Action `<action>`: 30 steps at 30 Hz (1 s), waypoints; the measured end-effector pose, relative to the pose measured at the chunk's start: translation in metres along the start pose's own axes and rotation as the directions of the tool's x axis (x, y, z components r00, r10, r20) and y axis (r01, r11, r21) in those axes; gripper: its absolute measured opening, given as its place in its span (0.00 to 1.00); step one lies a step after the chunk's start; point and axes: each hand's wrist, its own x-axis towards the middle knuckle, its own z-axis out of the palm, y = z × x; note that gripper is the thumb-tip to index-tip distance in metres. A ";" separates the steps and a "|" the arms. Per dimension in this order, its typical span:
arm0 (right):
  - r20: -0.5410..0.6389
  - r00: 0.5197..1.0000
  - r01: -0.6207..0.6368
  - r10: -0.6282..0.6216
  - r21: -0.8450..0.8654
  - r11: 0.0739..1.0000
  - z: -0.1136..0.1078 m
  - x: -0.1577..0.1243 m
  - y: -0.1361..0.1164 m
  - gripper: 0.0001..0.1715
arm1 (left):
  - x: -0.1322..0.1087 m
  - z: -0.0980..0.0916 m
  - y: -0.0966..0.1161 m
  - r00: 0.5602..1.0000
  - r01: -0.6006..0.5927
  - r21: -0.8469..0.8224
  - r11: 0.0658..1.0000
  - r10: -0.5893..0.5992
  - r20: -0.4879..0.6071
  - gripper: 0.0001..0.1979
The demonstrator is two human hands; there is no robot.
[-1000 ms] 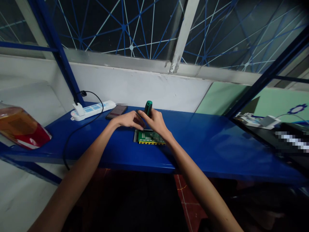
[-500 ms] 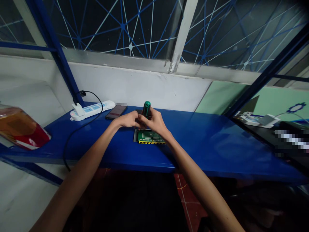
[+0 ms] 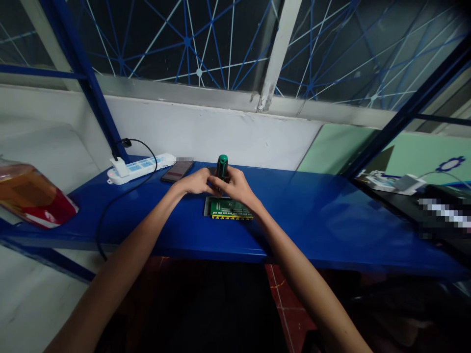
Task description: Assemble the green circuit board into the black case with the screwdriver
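Observation:
My right hand (image 3: 235, 184) is closed around a screwdriver (image 3: 222, 165) with a green and black handle. The handle stands nearly upright, and its tip is hidden behind my fingers. Right beside it, my left hand (image 3: 196, 181) has its fingers curled in at the lower part of the tool; what they pinch cannot be made out. Below both hands lies a green circuit board (image 3: 231, 208) with a yellow strip along its near edge and a grey metal edge at its left. My hands cover its far side.
On the blue table (image 3: 316, 215), a phone (image 3: 178, 170) and a white power strip (image 3: 142, 167) with a black cable (image 3: 106, 211) lie at the back left. A red and orange package (image 3: 35, 193) stands far left. Dark items and a white adapter (image 3: 410, 183) sit at right.
The screwdriver handle has shifted slightly to the left, and the fingers of my right hand have moved a little with it. The circuit board stays in place.

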 end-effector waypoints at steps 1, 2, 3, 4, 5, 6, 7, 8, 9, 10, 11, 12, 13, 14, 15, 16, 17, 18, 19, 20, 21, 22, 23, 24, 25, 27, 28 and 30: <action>0.017 1.000 0.007 -0.008 0.010 1.000 0.000 0.000 0.001 0.17 | 0.000 0.000 0.000 1.000 -0.013 -0.003 1.000 0.013 -0.003 0.08; 0.032 0.999 0.013 -0.014 0.021 1.000 -0.001 0.001 0.002 0.17 | 0.001 0.000 0.000 1.000 -0.029 -0.007 1.000 0.029 -0.005 0.08; 0.043 0.999 0.018 -0.019 0.029 0.999 -0.001 0.001 0.003 0.18 | 0.001 0.000 0.000 0.999 -0.045 -0.014 0.999 0.045 -0.009 0.08; 0.051 0.998 0.021 -0.023 0.036 0.999 -0.001 0.001 0.004 0.18 | 0.001 0.001 0.000 0.998 -0.060 -0.023 0.998 0.060 -0.014 0.07; 0.055 0.998 0.025 -0.027 0.041 0.999 -0.001 0.001 0.004 0.18 | 0.001 0.001 0.000 0.997 -0.073 -0.030 0.997 0.072 -0.020 0.07; 0.054 0.998 0.028 -0.030 0.041 0.999 0.000 0.001 0.004 0.18 | 0.001 0.001 0.000 0.996 -0.083 -0.037 0.996 0.081 -0.030 0.06; 0.050 0.998 0.031 -0.033 0.038 0.999 0.000 0.001 0.004 0.18 | 0.001 0.001 -0.001 0.995 -0.088 -0.042 0.995 0.087 -0.043 0.06; 0.043 0.998 0.034 -0.035 0.030 0.999 0.001 0.001 0.003 0.18 | 0.001 0.001 -0.001 0.995 -0.089 -0.045 0.995 0.087 -0.055 0.06; 0.032 0.999 0.034 -0.035 0.020 0.999 0.001 0.001 0.003 0.18 | 0.001 0.001 -0.001 0.995 -0.083 -0.047 0.995 0.080 -0.063 0.07; 0.021 0.999 0.030 -0.031 0.010 0.999 0.002 0.001 0.002 0.18 | 0.001 0.002 -0.002 0.995 -0.071 -0.050 0.996 0.068 -0.068 0.07; 0.008 1.000 0.020 -0.020 -0.001 1.000 0.002 0.001 0.001 0.19 | 0.001 0.003 -0.002 0.996 -0.055 -0.053 0.997 0.051 -0.066 0.08; -0.004 1.000 0.005 -0.005 -0.010 1.000 0.002 0.001 0.001 0.20 | 0.002 0.004 -0.003 0.998 -0.038 -0.054 0.998 0.035 -0.061 0.10; -0.017 1.000 -0.014 0.014 -0.018 1.000 0.002 0.001 0.001 0.22 | 0.002 0.004 -0.003 0.998 -0.021 -0.050 0.998 0.018 -0.058 0.11; -0.026 0.999 -0.033 0.033 -0.023 0.999 0.002 0.000 0.000 0.23 | 0.002 0.005 -0.003 0.998 -0.006 -0.042 0.999 0.004 -0.056 0.12; -0.033 0.998 -0.051 0.050 -0.026 0.998 0.002 0.000 0.000 0.24 | 0.002 0.005 -0.003 0.998 0.003 -0.031 1.000 -0.005 -0.058 0.12; -0.036 0.997 -0.066 0.065 -0.026 0.998 0.002 0.000 0.000 0.24 | 0.001 0.005 -0.003 0.998 0.006 -0.022 1.000 -0.007 -0.059 0.12; -0.035 0.997 -0.076 0.075 -0.022 0.997 0.002 0.000 0.000 0.24 | 0.001 0.004 -0.003 0.999 0.002 -0.019 1.000 -0.003 -0.050 0.11; -0.029 0.996 -0.081 0.081 -0.016 0.997 0.001 0.000 0.000 0.24 | 0.000 0.004 -0.002 0.999 -0.005 -0.025 1.000 0.004 -0.032 0.10; -0.022 0.996 -0.084 0.084 -0.009 0.996 0.001 0.000 0.000 0.24 | -0.001 0.003 -0.002 1.000 -0.011 -0.036 0.999 0.011 -0.006 0.09; -0.016 0.996 -0.084 0.084 -0.003 0.996 0.001 0.000 0.000 0.23 | -0.001 0.001 -0.001 1.000 -0.014 -0.050 0.999 0.015 0.018 0.08; -0.014 0.996 -0.083 0.083 0.002 0.997 0.001 0.000 -0.001 0.23 | -0.002 0.000 0.000 0.999 -0.011 -0.064 0.998 0.013 0.038 0.07; -0.016 0.997 -0.081 0.081 0.002 0.997 0.001 0.000 -0.001 0.23 | -0.002 -0.001 0.001 0.999 -0.003 -0.073 0.997 0.006 0.050 0.07; -0.023 0.997 -0.079 0.079 -0.001 0.997 0.001 -0.001 -0.002 0.23 | -0.003 -0.001 0.001 0.999 0.005 -0.079 0.997 -0.001 0.051 0.07; -0.029 0.997 -0.076 0.076 -0.009 0.997 0.001 -0.001 -0.002 0.23 | -0.003 -0.002 0.002 0.999 0.008 -0.083 0.997 -0.004 0.043 0.07; -0.035 0.997 -0.071 0.071 -0.020 0.997 0.001 -0.001 -0.002 0.24 | -0.002 -0.002 0.002 0.999 0.004 -0.084 0.996 -0.001 0.033 0.06; -0.042 0.998 -0.057 0.055 -0.048 0.997 0.001 -0.001 -0.003 0.25 | -0.001 -0.002 0.001 1.000 -0.014 -0.076 0.997 0.014 0.003 0.06; -0.044 0.998 -0.051 0.049 -0.060 0.997 0.001 -0.001 -0.004 0.25 | -0.001 -0.001 0.000 1.000 -0.020 -0.067 0.998 0.019 -0.015 0.07; -0.045 0.998 -0.054 0.050 -0.085 0.995 0.000 -0.001 -0.004 0.26 | 0.000 0.000 -0.001 0.999 -0.018 -0.042 0.999 0.017 -0.035 0.08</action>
